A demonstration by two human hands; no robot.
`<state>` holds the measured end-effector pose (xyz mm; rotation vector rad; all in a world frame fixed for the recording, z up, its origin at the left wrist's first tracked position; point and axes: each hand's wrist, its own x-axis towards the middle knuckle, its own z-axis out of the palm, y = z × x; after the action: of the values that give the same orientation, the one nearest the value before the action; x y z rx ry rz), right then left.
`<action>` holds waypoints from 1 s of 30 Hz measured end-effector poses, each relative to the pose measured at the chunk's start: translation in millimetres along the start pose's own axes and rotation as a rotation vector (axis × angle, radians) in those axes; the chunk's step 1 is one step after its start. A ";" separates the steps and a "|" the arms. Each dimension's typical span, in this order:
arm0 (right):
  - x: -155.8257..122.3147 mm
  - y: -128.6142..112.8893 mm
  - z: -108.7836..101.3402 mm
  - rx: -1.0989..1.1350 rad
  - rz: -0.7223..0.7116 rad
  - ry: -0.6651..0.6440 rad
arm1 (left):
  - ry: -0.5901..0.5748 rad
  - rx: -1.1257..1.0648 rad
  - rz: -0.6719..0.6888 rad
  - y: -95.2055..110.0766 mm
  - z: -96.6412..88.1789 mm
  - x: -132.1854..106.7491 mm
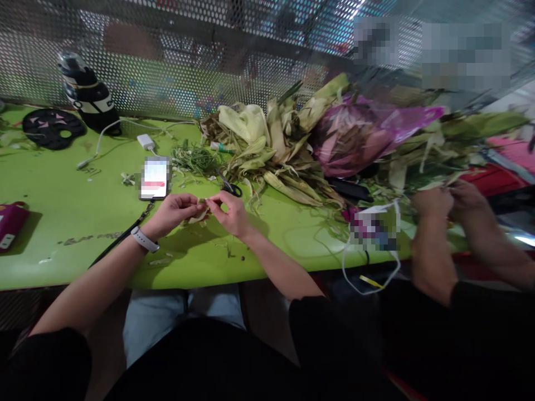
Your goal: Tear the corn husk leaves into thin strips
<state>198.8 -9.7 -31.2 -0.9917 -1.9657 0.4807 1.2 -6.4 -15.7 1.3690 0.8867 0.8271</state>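
Observation:
My left hand (178, 213), with a pale watch band (145, 239) on its wrist, pinches a small greenish plant piece (202, 200). The fingertips of my right hand (231, 214) close on the same piece from the other side. Its exact kind is too small to make out. Pale scraps (199, 218) show just below the fingertips. Beyond my right hand lie black-handled scissors (232, 190). A bundle of thin green strips (194, 159) rests behind both hands, and a phone (154, 178) lies left of them.
Corn husks (288, 184) are heaped at the back, beside a pink plastic bag (355, 136). A dark bottle (90, 94) and a black palette-shaped piece (54, 128) stand back left. A white cable (121, 120) crosses the green table (83, 211). Another person's hands (434, 200) work at right.

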 end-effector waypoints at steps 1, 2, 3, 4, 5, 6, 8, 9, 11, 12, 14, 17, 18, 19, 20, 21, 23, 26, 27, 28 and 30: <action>-0.5 1.0 0.7 -0.054 -0.030 0.020 | 0.001 0.006 -0.003 -0.5 -0.6 0.2; -0.9 2.2 1.3 -0.103 -0.059 0.032 | -0.004 0.003 -0.009 -0.8 -1.0 0.3; -1.2 3.7 1.7 -0.143 -0.087 0.041 | -0.010 -0.004 -0.017 -0.9 -1.3 0.3; -1.5 5.3 1.9 -0.174 -0.115 0.046 | -0.014 -0.013 -0.026 -0.8 -1.5 0.2; -1.5 7.1 1.8 -0.197 -0.145 0.050 | -0.011 -0.022 -0.034 -0.4 -1.6 0.0; -1.4 8.9 1.2 -0.218 -0.176 0.052 | -0.004 -0.029 -0.041 0.1 -1.7 -0.2; -0.7 12.3 -1.2 -0.263 -0.245 0.053 | 0.001 -0.040 -0.059 1.5 -2.1 -0.7; -0.1 13.7 -3.1 -0.296 -0.278 0.042 | -0.004 -0.043 -0.070 2.2 -2.3 -0.9; 1.3 15.6 -7.5 -0.376 -0.335 -0.005 | -0.020 -0.047 -0.083 3.2 -2.9 -0.9; 2.0 16.1 -9.9 -0.415 -0.357 -0.032 | -0.028 -0.049 -0.085 3.3 -3.2 -0.7; 2.7 16.1 -14.1 -0.482 -0.398 -0.080 | -0.038 -0.050 -0.089 2.5 -4.0 0.2; 2.4 14.3 -17.9 -0.556 -0.467 -0.121 | -0.038 -0.054 -0.106 0.6 -4.9 1.7; 1.9 13.5 -18.4 -0.582 -0.495 -0.125 | -0.031 -0.058 -0.115 0.3 -5.1 2.1; 1.5 12.5 -18.6 -0.607 -0.523 -0.118 | -0.023 -0.069 -0.125 0.4 -5.2 2.2; 1.0 11.5 -18.5 -0.631 -0.548 -0.103 | -0.016 -0.087 -0.136 0.7 -5.1 2.2; 0.6 10.5 -18.2 -0.651 -0.572 -0.084 | -0.012 -0.111 -0.148 1.4 -4.9 2.0; -0.1 8.7 -17.0 -0.686 -0.595 -0.059 | -0.011 -0.153 -0.167 3.2 -4.1 1.4; -1.1 7.1 -14.3 -0.712 -0.573 -0.084 | 0.001 -0.141 -0.182 5.3 -2.3 0.8; -1.5 7.2 -13.2 -0.703 -0.559 -0.097 | 0.007 -0.127 -0.184 5.6 -1.8 0.8; -2.0 7.7 -12.0 -0.684 -0.540 -0.106 | 0.013 -0.114 -0.181 5.7 -1.4 0.9; -2.8 9.7 -9.4 -0.613 -0.478 -0.106 | 0.019 -0.096 -0.166 5.9 -1.3 1.1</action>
<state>211.9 -6.4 -33.7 -0.8086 -2.4101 -0.3664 0.6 -4.5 -9.8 1.1886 0.9496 0.7464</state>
